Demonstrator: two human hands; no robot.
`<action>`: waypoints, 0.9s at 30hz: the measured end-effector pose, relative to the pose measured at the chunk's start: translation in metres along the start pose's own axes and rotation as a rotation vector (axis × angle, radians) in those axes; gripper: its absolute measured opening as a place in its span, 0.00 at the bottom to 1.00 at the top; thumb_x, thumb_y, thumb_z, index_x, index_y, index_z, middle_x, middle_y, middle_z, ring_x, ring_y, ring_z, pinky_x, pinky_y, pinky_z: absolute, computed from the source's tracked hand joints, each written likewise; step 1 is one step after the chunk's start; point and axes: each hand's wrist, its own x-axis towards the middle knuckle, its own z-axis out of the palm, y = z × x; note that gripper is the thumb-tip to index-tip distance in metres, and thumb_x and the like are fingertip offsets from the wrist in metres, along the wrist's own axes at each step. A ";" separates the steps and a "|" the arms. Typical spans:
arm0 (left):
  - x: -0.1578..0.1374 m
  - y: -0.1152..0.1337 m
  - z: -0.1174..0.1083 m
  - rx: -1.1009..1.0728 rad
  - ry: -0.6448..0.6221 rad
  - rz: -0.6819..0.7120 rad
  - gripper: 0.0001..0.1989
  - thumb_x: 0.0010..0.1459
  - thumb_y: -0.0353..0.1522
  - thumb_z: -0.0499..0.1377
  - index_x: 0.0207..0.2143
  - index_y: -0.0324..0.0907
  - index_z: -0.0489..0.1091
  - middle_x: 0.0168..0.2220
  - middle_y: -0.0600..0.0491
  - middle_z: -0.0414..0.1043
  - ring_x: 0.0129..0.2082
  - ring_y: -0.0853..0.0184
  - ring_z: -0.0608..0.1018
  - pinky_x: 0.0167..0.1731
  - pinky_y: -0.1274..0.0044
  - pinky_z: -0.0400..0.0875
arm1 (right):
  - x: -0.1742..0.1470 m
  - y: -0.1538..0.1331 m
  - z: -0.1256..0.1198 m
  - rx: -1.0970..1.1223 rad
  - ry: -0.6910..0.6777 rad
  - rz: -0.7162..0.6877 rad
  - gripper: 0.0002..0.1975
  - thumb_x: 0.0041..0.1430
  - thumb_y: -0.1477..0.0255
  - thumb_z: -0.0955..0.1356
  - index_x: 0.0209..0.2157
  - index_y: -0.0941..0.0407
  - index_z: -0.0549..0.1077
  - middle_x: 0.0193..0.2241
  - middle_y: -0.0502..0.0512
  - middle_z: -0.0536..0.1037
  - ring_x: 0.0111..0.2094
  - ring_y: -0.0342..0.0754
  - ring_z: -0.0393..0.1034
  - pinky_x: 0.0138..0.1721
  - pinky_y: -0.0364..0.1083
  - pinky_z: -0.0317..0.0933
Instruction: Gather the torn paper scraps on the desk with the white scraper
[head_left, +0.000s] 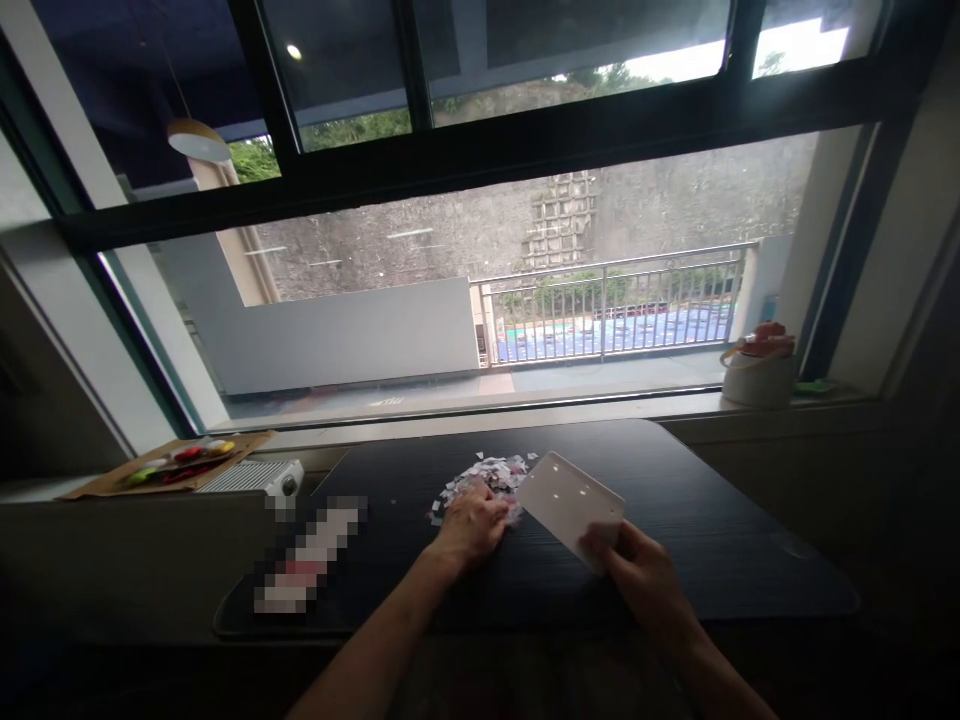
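Observation:
A loose pile of small white paper scraps (491, 470), some with pinkish print, lies on the dark table. My left hand (471, 522) is down on the near side of the pile, its fingers curled in against the scraps; the fingertips are partly hidden. In my right hand (637, 565) is a thin white rectangular board (574, 500) with rounded corners and several bright spots on its face. Thumb and fingers grip it by its near right corner. The board is tilted just above the table, its far left edge close to the right side of the pile.
The black table (720, 540) stands against a window sill. A blurred-out strip (307, 560) lies at its left. Beyond are a white radiator (255, 478) and a brown sheet (172, 465) with colourful items. A white container (757, 375) with a reddish top stands on the sill.

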 end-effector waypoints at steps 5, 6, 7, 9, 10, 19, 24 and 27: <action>-0.004 -0.001 -0.002 -0.010 -0.033 0.107 0.11 0.53 0.27 0.55 0.33 0.48 0.76 0.35 0.54 0.75 0.37 0.65 0.74 0.44 0.71 0.65 | -0.001 0.000 -0.001 0.016 0.001 0.008 0.23 0.40 0.56 0.72 0.34 0.59 0.76 0.31 0.58 0.82 0.36 0.59 0.75 0.35 0.50 0.68; -0.007 -0.004 -0.005 -0.008 -0.029 0.111 0.11 0.53 0.27 0.55 0.32 0.47 0.76 0.34 0.53 0.75 0.38 0.64 0.74 0.45 0.69 0.64 | -0.001 0.000 0.000 0.015 0.004 0.001 0.23 0.41 0.56 0.72 0.34 0.59 0.76 0.31 0.58 0.82 0.36 0.59 0.75 0.35 0.50 0.68; -0.010 -0.007 -0.008 -0.005 -0.020 0.105 0.11 0.53 0.27 0.55 0.32 0.46 0.77 0.34 0.52 0.75 0.38 0.63 0.73 0.45 0.67 0.64 | -0.001 0.000 0.000 0.008 0.007 -0.007 0.22 0.41 0.57 0.72 0.34 0.59 0.76 0.31 0.58 0.82 0.35 0.59 0.75 0.34 0.50 0.68; -0.017 -0.014 -0.014 -0.005 0.005 0.086 0.11 0.54 0.27 0.54 0.33 0.44 0.77 0.36 0.49 0.75 0.40 0.60 0.73 0.46 0.63 0.63 | -0.001 0.001 0.002 -0.010 0.008 -0.024 0.21 0.41 0.57 0.72 0.33 0.59 0.76 0.30 0.59 0.81 0.35 0.58 0.75 0.33 0.50 0.67; -0.020 -0.017 -0.016 -0.012 0.017 0.082 0.12 0.54 0.28 0.53 0.34 0.44 0.76 0.38 0.49 0.75 0.42 0.60 0.73 0.47 0.63 0.62 | -0.001 0.001 0.002 -0.017 0.006 -0.028 0.20 0.42 0.58 0.72 0.33 0.59 0.76 0.30 0.58 0.81 0.35 0.58 0.74 0.33 0.49 0.67; -0.066 -0.054 -0.021 -0.142 0.282 0.016 0.12 0.54 0.31 0.54 0.38 0.45 0.75 0.39 0.51 0.75 0.42 0.63 0.74 0.45 0.68 0.68 | -0.007 -0.001 -0.022 -0.272 -0.077 -0.042 0.14 0.43 0.61 0.70 0.28 0.58 0.74 0.26 0.56 0.80 0.30 0.53 0.73 0.30 0.47 0.65; -0.093 -0.075 -0.006 -0.173 0.531 -0.067 0.12 0.54 0.33 0.53 0.40 0.45 0.73 0.39 0.51 0.73 0.41 0.63 0.74 0.43 0.69 0.70 | -0.020 -0.006 -0.030 -0.424 -0.100 -0.122 0.12 0.47 0.63 0.67 0.27 0.57 0.74 0.24 0.53 0.78 0.26 0.50 0.71 0.27 0.45 0.63; -0.099 -0.076 0.007 -0.169 0.589 -0.085 0.13 0.53 0.33 0.54 0.41 0.45 0.72 0.39 0.51 0.73 0.42 0.62 0.74 0.44 0.68 0.70 | -0.022 -0.011 -0.032 -0.454 -0.059 -0.146 0.12 0.47 0.62 0.67 0.28 0.56 0.74 0.24 0.52 0.78 0.26 0.50 0.72 0.28 0.45 0.63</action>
